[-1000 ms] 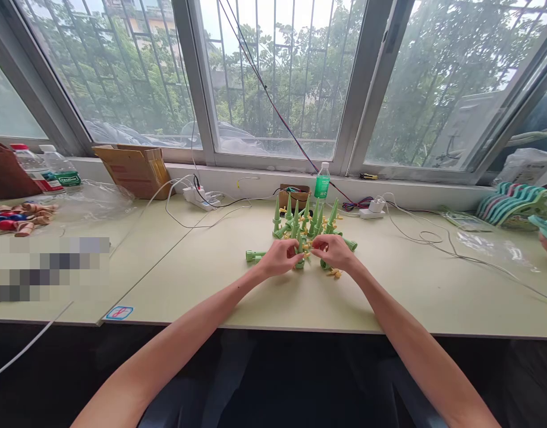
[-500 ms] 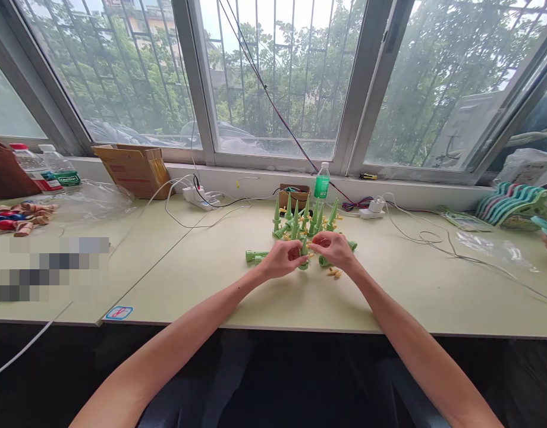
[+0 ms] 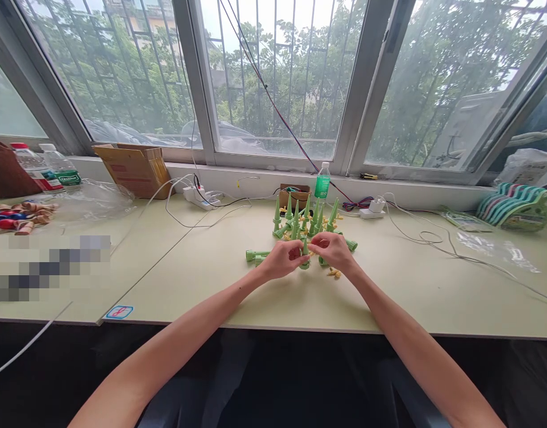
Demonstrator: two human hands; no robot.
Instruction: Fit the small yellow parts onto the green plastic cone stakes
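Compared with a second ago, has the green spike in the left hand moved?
Yes, slightly right: the green spike in the left hand now sits closer to in line with the green bottle behind.

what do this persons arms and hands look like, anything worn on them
The left hand and right hand are ungloved. Both forearms show no sleeve, watch or bracelet. Any rings are too small to tell.
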